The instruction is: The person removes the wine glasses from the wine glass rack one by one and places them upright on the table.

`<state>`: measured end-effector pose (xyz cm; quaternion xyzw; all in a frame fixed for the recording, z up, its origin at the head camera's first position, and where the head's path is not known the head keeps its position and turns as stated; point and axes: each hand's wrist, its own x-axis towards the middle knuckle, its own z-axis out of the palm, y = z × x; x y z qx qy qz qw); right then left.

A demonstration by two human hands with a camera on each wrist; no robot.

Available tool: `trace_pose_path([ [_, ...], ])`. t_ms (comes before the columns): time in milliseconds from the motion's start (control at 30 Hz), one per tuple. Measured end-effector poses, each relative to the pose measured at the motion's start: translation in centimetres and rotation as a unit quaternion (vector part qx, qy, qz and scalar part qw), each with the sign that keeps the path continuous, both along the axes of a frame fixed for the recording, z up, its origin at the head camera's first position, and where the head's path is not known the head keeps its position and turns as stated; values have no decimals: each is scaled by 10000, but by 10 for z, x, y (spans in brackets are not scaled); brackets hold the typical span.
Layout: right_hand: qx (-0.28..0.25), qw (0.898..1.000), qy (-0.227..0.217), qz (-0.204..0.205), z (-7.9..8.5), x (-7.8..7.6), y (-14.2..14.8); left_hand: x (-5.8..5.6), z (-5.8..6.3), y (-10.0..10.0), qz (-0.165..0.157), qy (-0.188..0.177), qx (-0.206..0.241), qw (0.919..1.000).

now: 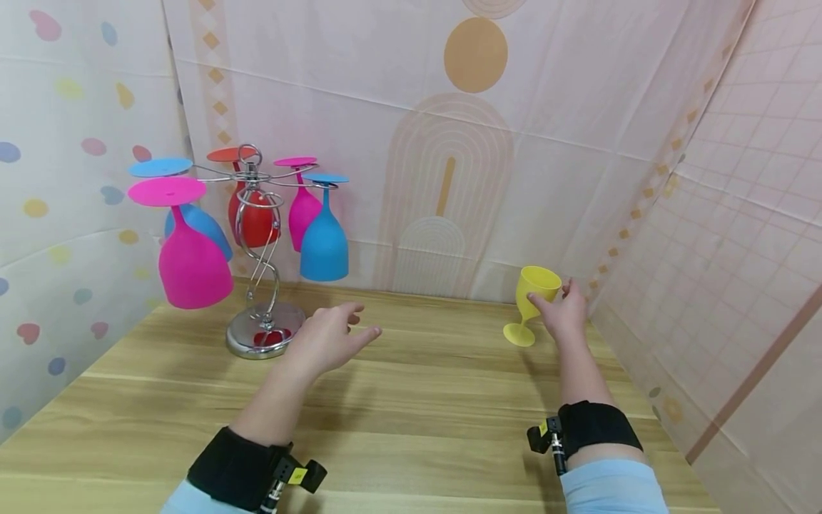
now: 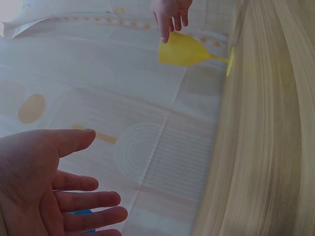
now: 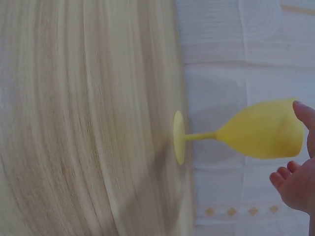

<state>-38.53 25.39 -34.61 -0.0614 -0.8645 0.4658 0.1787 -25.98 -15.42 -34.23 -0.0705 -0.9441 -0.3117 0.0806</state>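
A yellow goblet (image 1: pixel 538 284) stands upright on its round foot at the right of the table, near the back. My right hand (image 1: pixel 566 311) is beside its bowl. In the right wrist view the thumb (image 3: pixel 302 114) overlaps the bowl by the rim, while the curved fingers (image 3: pixel 281 178) lie to one side with a gap from it. Whether the thumb touches the goblet, I cannot tell. Over the table, in front of the metal rack's base, my left hand (image 1: pixel 327 339) hovers with nothing in it. Its fingers (image 2: pixel 91 200) are spread and nearly straight in the left wrist view.
At the left stands a chrome stemware rack (image 1: pixel 266 332). Several goblets hang upside down from its arms, including a pink one (image 1: pixel 193 264), a blue one (image 1: pixel 324 246) and a red one (image 1: pixel 260 221). Patterned cloth (image 1: pixel 359 93) closes off the wooden table's (image 1: pixel 411 421) back and sides.
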Motion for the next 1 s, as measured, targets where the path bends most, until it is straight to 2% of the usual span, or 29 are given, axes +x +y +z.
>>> trace_pose_path([
  [367, -225, 9957, 886, -132, 8, 18, -18, 8, 11, 3, -38, 161, -17, 9999],
  [567, -168, 9842, 1760, 46, 9, 26, -34, 10, 16, 2, -13, 220, -8, 9998],
  [700, -108, 9767, 2124, 306, 11, 34, -45, 12, 18, 0, 9, 334, -33, 9994],
  [833, -208, 9728, 2183, 746, 13, 43, -55, 14, 21, 0, -1, 459, -58, 9989],
  [1000, 33, 9763, 1727, 1302, 15, 53, -62, 17, 25, 1, -65, 580, -2, 9983],
])
